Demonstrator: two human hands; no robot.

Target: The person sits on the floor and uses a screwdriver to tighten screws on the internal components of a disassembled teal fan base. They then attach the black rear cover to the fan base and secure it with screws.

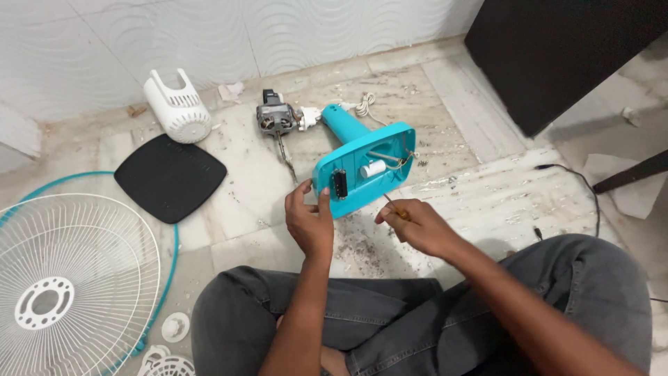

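Observation:
A teal fan base [362,166] lies tipped on its side on the floor, its open underside facing me with a white capacitor [373,168], wires and a black switch block [339,184] inside. My left hand [309,221] grips the lower left edge of the base beside the switch block. My right hand [417,226] holds a screwdriver [394,207] with an orange handle, its tip pointing up into the base. The fan motor [274,119] sits at the far end of the teal stem, its shaft pointing toward me.
A white motor cover [178,106] and a black base plate [170,177] lie at left. A white fan grille with teal rim [66,278] covers the lower left. A dark cabinet [557,49] stands at upper right, a black cable [584,184] beside it. My crossed legs fill the foreground.

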